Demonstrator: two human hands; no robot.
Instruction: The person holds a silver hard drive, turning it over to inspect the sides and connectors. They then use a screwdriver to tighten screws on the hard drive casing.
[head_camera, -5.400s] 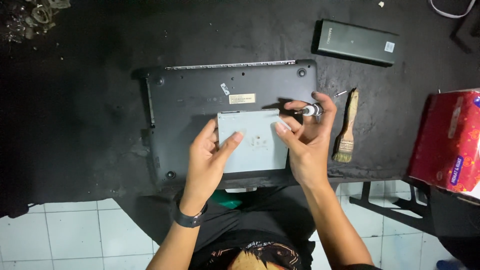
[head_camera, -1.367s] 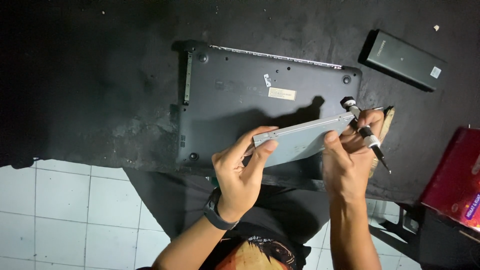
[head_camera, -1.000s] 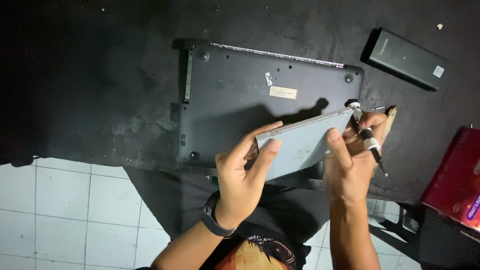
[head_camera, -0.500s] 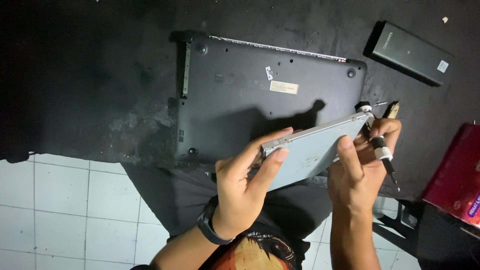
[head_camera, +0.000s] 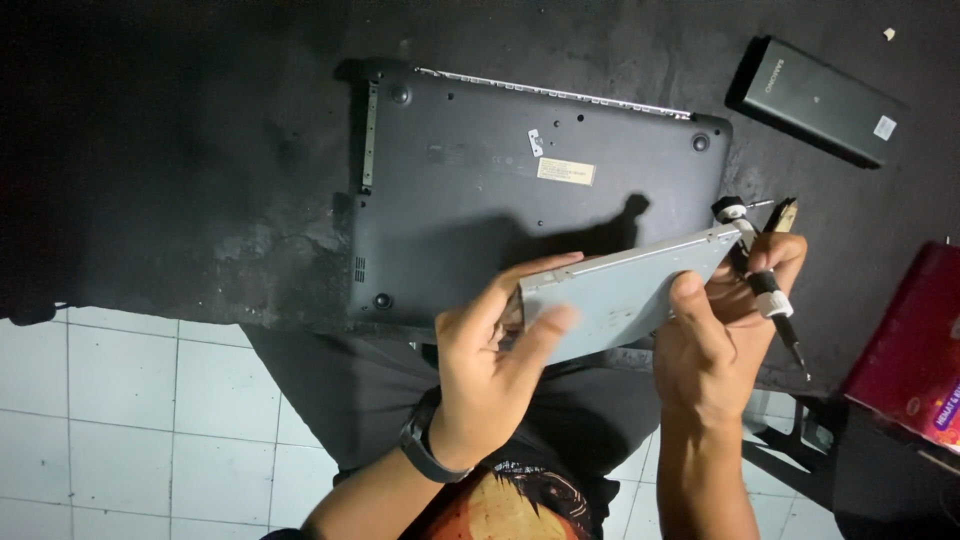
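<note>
Your left hand (head_camera: 490, 370) and right hand (head_camera: 715, 330) are closed on the ends of a thin grey drive (head_camera: 620, 295), tilted above the tabletop's (head_camera: 200, 150) near edge; your right also grips a screwdriver (head_camera: 765, 285). Beyond lies the upturned black laptop (head_camera: 500, 190), then a dark box (head_camera: 820, 100).

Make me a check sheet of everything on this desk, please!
Surface: black worn mat on the worktop.
Job's things: flat grey metal drive, lifted; black upturned laptop below it.
Clutter: dark rectangular box; red packet; wooden brush, mostly hidden.
Grippers: left hand and right hand grip the drive; right also holds a black-and-white screwdriver.
Cables: nothing seen.
Surroundings: white floor tiles.
</note>
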